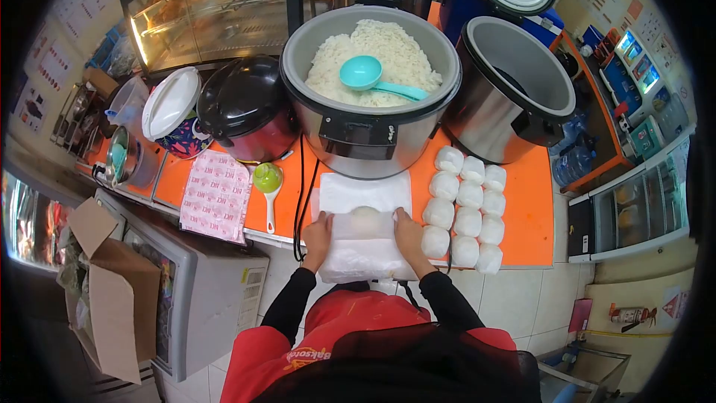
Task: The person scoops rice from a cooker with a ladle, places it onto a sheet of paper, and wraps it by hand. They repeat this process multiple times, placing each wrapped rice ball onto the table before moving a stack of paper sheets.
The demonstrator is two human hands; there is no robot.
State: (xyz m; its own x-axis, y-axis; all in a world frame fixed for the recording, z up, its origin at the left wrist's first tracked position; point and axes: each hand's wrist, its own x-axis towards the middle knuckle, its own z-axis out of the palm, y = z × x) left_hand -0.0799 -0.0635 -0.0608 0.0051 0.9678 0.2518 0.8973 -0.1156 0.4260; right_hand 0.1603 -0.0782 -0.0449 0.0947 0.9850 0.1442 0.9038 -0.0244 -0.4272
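A thin white wrapping paper sheet (362, 250) is drawn over a round rice portion (365, 222), which shows faintly through it. My left hand (318, 240) pinches the sheet's left edge, and my right hand (408, 233) grips its right edge. Behind them more white paper (365, 190) lies flat on the orange table. Several white paper-wrapped rice bundles (468, 221) sit in rows to the right of my right hand. Straight ahead, a large cooker pot (358, 138) holds cooked rice (373, 48) with a turquoise ladle (361, 73) lying on top.
Right of the rice pot stands an open steel pot (492, 119). On the left are a dark lidded cooker (242, 101), pink printed papers (216, 194), and a white spoon (271, 209) with a green cup. A black cord (302, 201) hangs over the table's front edge (522, 263).
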